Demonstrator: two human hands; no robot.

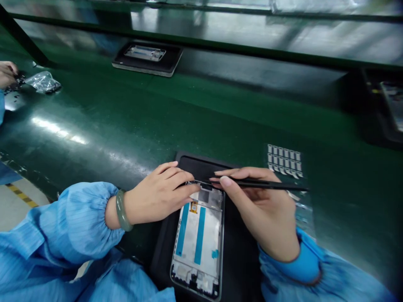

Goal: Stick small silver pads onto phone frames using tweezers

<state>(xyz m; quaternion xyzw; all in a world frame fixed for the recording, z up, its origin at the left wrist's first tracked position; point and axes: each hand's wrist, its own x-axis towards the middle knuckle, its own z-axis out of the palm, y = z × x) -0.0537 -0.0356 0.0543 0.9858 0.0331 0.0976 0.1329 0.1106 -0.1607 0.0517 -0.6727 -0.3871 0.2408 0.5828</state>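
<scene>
A phone frame (201,239) with two blue adhesive strips and a small orange flex piece (194,207) lies on a black tray (242,256). My left hand (163,191), stretched out palm down, rests its fingertips at the frame's upper left end; its thumb is hidden. Black tweezers (267,184) are pinched in my right hand (264,209). Their tips reach to the top edge of the frame, close to my left fingertips. Whether anything sits between the tips is too small to tell.
Right of the tray lies a sheet of small grey stickers (285,160), with clear plastic film (304,216) below it. Another tray (171,67) holding a phone frame (145,53) stands at the back. At far left, another person's hand (8,73) is near a plastic bag (44,82).
</scene>
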